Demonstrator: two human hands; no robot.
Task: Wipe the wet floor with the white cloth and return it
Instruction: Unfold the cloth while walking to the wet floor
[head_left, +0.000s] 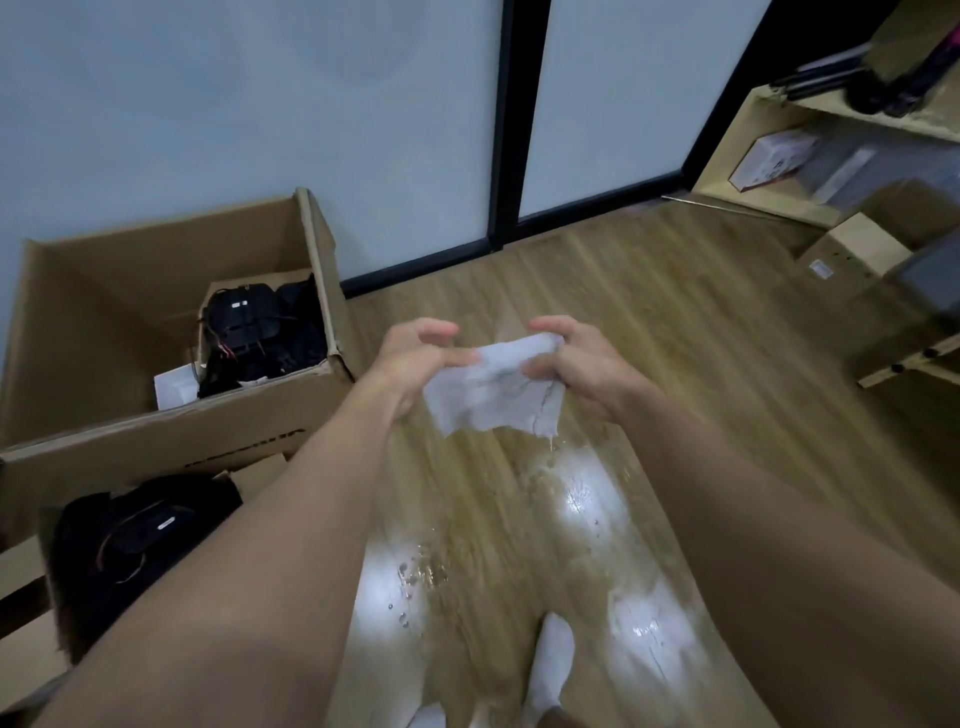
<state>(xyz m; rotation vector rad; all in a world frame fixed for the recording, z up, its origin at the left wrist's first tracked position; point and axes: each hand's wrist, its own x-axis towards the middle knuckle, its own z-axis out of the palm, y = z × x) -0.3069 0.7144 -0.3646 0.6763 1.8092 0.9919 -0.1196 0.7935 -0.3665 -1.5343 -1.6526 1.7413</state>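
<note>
Cloth handling above a wet floor, seen from the head camera. At the centre of the frame we hold the white cloth in the air with both hands, clear of the boards. Our left hand has its fingers curled and pinches the cloth's left edge between thumb and fingers. Our right hand is curled round the upper right corner, so the fabric hangs crumpled between the two, with grey marks showing on its face. Below it, in the lower middle of the frame, the wood-pattern floor carries glossy patches and scattered water droplets, and a socked foot stands among them at the bottom edge. An open cardboard box holding dark gear sits at the left, and a low shelf unit at the upper right. We judge the task unfinished: water plainly lies on the floor, so wiping remains, though we cannot tell whether the cloth has yet touched the boards. Returning the cloth is not yet done, and the frame does not show where it belongs.
</note>
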